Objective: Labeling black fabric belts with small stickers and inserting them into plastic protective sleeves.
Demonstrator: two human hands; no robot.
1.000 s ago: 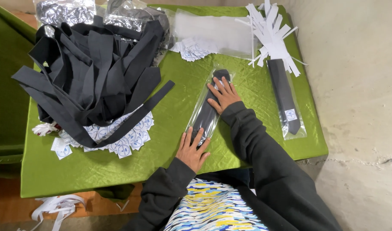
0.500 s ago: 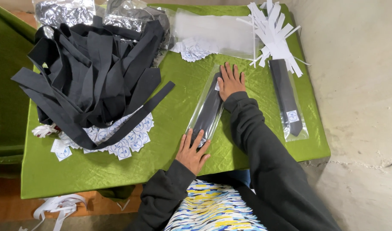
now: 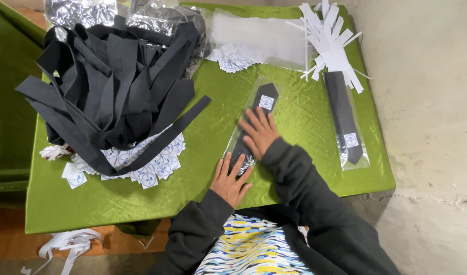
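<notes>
Black tie in clear bag (image 3: 254, 127) on green cloth (image 3: 203, 153), L hand (image 3: 231, 181) & R hand (image 3: 259, 132) pressing flat, fingers spread, no grip.

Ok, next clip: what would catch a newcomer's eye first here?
First the big heap of black ties piled on the left of the green table, with round white labels spilling from under it. Then both hands, left hand and right hand, pressed flat on a bagged black tie at the middle. A second bagged tie lies to the right, under white paper strips.
</notes>
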